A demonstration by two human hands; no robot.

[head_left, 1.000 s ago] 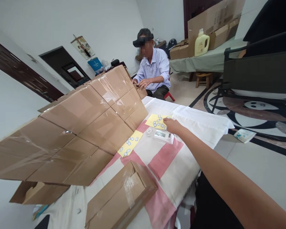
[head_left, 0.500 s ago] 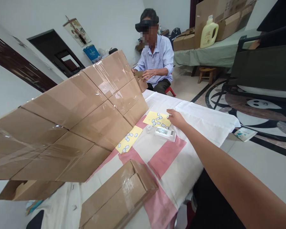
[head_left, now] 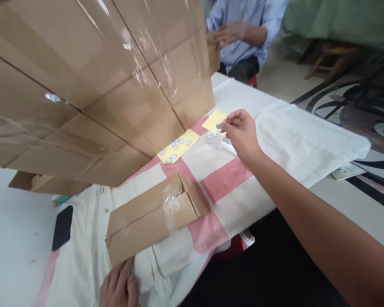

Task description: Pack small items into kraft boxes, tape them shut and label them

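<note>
Closest to us, our left hand point(head_left: 120, 288) lay back-up, fingers loosely bent, at the near edge of a taped box point(head_left: 156, 217). We could not tell whether it gripped anything; it seemed placed there to rest. The box lay flat on the tablecloth point(head_left: 232, 213), so it probably needed no steadying.

Farther out, our right hand point(head_left: 224, 123) hung over the table, thumb and forefinger pinched together on what looked like a small white piece point(head_left: 220, 125), held by the tips presumably because it was so little. Behind the hand lay one yellow card point(head_left: 213, 121), partly hidden; another card point(head_left: 178, 147) lay face-up beside the wall of boxes point(head_left: 132, 136), its shapes readable from our side. Clear tape apparently bound those boxes together. Beyond, a co-worker point(head_left: 243, 49) had a blurred hand at a small carton point(head_left: 213, 57).
</note>
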